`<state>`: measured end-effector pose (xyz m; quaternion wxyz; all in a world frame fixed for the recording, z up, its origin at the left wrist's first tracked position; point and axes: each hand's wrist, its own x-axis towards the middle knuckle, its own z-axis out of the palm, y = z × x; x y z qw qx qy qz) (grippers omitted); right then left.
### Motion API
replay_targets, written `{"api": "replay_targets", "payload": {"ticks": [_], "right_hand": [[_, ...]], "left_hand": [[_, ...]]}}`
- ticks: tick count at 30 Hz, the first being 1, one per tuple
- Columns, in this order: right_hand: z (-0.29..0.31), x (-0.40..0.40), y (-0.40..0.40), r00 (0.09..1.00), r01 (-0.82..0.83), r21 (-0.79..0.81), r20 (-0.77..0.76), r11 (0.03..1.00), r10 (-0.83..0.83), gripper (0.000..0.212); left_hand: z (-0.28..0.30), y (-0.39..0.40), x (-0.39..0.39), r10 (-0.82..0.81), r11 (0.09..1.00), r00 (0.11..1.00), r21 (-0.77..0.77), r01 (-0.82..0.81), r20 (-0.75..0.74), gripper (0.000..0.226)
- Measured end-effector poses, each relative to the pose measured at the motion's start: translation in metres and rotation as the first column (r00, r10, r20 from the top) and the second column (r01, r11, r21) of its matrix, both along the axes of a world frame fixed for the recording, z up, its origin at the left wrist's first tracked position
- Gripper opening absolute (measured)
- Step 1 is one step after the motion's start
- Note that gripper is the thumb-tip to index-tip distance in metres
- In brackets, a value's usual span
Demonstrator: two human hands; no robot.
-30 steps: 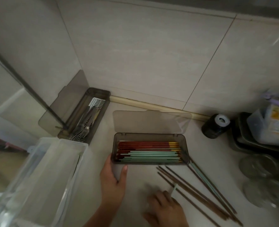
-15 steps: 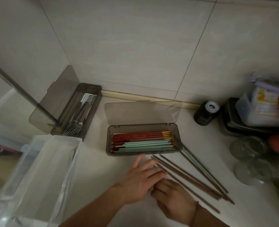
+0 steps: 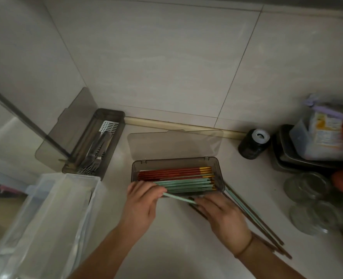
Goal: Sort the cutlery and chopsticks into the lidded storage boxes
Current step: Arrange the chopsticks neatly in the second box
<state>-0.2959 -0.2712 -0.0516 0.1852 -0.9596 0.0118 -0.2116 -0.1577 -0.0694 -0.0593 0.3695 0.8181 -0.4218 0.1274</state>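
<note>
A smoky lidded box (image 3: 219,164) stands open in the middle of the counter, with red and mint chopsticks lying inside. One mint chopstick (image 3: 178,198) is held level just in front of the box. My left hand (image 3: 141,200) pinches its left end and my right hand (image 3: 222,215) grips its right end. More brown and mint chopsticks (image 3: 259,222) lie loose on the counter, partly under my right hand. A second smoky box (image 3: 114,117) at the back left holds forks and other cutlery, its lid open.
A clear plastic bin (image 3: 52,216) sits at the left front. A dark jar (image 3: 254,144) stands by the wall. Trays, a food container (image 3: 323,137) and glass jars (image 3: 307,188) crowd the right side.
Both hands have lifted a mint chopstick off the counter and brought it up to the front of the chopstick box. The camera has tilted down.
</note>
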Motion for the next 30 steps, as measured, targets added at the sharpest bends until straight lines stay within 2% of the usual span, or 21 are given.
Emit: {"api": "replay_targets", "payload": {"ticks": [3,6,9,13,15,17,19,20,22,24,27,30], "right_hand": [[0.013,0.040,-0.013,0.987,0.138,-0.052,-0.076,0.989,-0.141,0.018],[0.018,0.076,-0.027,0.934,0.194,-0.114,-0.281,0.974,-0.219,0.014],[0.007,0.099,-0.033,0.877,0.106,-0.138,-0.454,0.985,-0.158,0.026],[0.001,0.108,-0.036,0.825,0.040,-0.114,-0.556,0.993,-0.097,0.027],[0.004,0.105,-0.038,0.837,0.021,-0.065,-0.544,0.998,-0.053,0.027],[0.011,0.092,-0.044,0.924,0.033,0.022,-0.381,0.999,-0.022,0.022],[0.014,0.067,-0.058,0.976,0.134,0.071,-0.183,0.988,-0.119,0.015],[0.014,0.050,-0.068,0.967,0.232,0.104,-0.127,0.967,-0.219,0.011],[0.007,0.009,-0.087,0.889,0.454,0.168,-0.159,0.875,-0.431,0.007],[-0.007,-0.026,-0.098,0.798,0.578,0.143,-0.308,0.804,-0.519,0.011],[-0.021,-0.057,-0.098,0.732,0.559,0.040,-0.493,0.828,-0.470,0.010],[-0.024,-0.064,-0.093,0.716,0.574,-0.013,-0.478,0.819,-0.509,0.006]], "left_hand": [[0.005,-0.004,0.012,0.199,0.980,0.972,0.052,-0.194,-0.122,0.032],[0.004,-0.006,0.018,0.339,0.939,0.915,0.142,-0.314,-0.220,0.043],[-0.006,-0.003,0.014,0.327,0.931,0.923,0.236,-0.278,-0.201,0.045],[-0.018,0.003,0.009,0.293,0.941,0.931,0.238,-0.241,-0.215,0.045],[-0.022,0.004,0.009,0.277,0.954,0.936,0.179,-0.241,-0.216,0.045],[-0.026,0.007,0.010,0.282,0.959,0.927,0.081,-0.270,-0.246,0.050],[-0.032,0.008,0.009,0.302,0.936,0.854,-0.037,-0.349,-0.424,0.060],[-0.035,0.008,0.006,0.288,0.910,0.780,-0.096,-0.403,-0.555,0.065],[-0.042,0.008,0.000,0.270,0.858,0.657,-0.134,-0.495,-0.704,0.068],[-0.047,0.008,-0.002,0.304,0.854,0.677,-0.124,-0.506,-0.671,0.058],[-0.051,0.008,-0.002,0.332,0.866,0.720,-0.106,-0.489,-0.609,0.046],[-0.052,0.008,-0.005,0.332,0.864,0.730,-0.117,-0.489,-0.598,0.048]]}}
